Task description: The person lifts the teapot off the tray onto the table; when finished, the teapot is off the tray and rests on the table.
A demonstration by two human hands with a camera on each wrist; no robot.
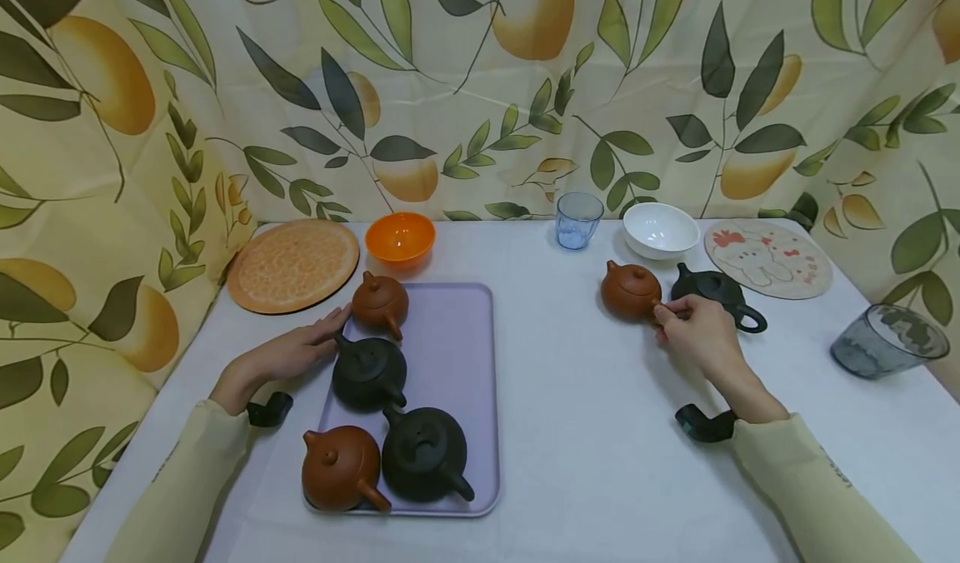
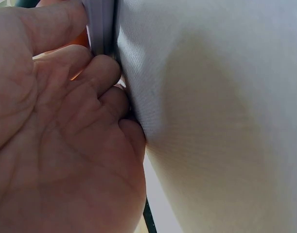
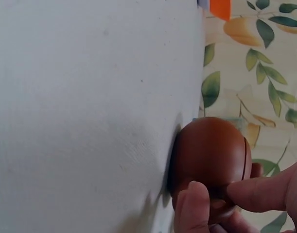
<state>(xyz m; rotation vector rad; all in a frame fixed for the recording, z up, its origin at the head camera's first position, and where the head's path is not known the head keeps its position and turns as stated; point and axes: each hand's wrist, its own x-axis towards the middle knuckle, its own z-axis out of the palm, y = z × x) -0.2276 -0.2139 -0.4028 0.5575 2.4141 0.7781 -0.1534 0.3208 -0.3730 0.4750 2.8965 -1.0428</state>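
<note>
My right hand (image 1: 701,334) pinches the handle of a reddish-brown teapot (image 1: 630,290) between thumb and fingers. In the right wrist view the same teapot (image 3: 211,150) stands upright close to the white cloth. Just right of it is a black teapot (image 1: 716,286), partly covered by that hand. On the left, my left hand (image 1: 300,348) lies with extended fingers along the lilac tray's (image 1: 450,338) left edge, beside a small brown teapot (image 1: 380,301) and a black teapot (image 1: 369,371). The tray also bears a larger black teapot (image 1: 425,455) and another brown teapot (image 1: 341,467) at its front.
Along the back stand an orange bowl (image 1: 401,238), a blue glass (image 1: 578,221) and a white bowl (image 1: 661,230). A round tan mat (image 1: 292,266) lies at back left, a rabbit-patterned mat (image 1: 768,259) at back right. A grey glass (image 1: 888,342) is near the right edge.
</note>
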